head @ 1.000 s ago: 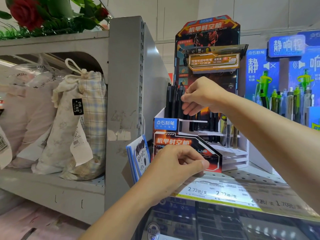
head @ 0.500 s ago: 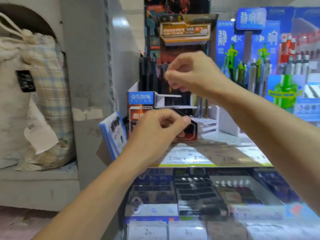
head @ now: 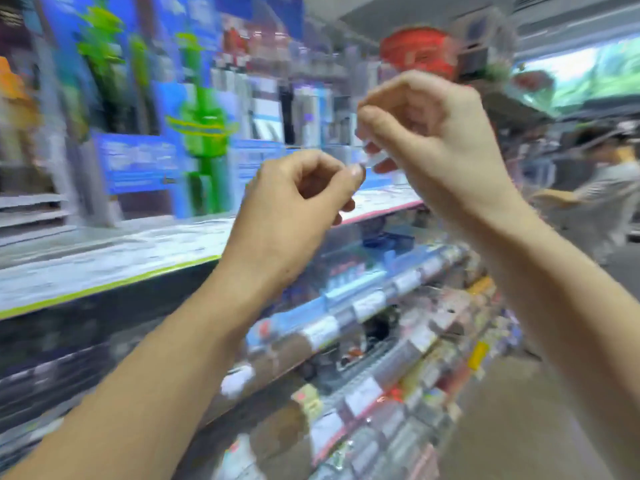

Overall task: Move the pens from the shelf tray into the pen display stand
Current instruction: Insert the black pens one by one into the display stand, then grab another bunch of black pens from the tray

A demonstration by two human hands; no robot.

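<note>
The view is strongly blurred. Chest-high in front of the shelves, my left hand has curled fingers, and its thumb tip pinches one end of a small clear piece. My right hand, just right of it and slightly higher, pinches the other end with bent fingers. What the clear piece is cannot be told. The dark pen display stand and the shelf tray are out of view. Only other pen displays in blue and green show, on the upper shelf at the left.
The upper shelf edge with price strips runs from lower left to mid right. Below it slope further shelves packed with small goods. A person stands in the aisle at the far right.
The view has swung right, away from the dark pen stand. My right hand left the pens there, and both hands came together in front of me around the clear piece.
</note>
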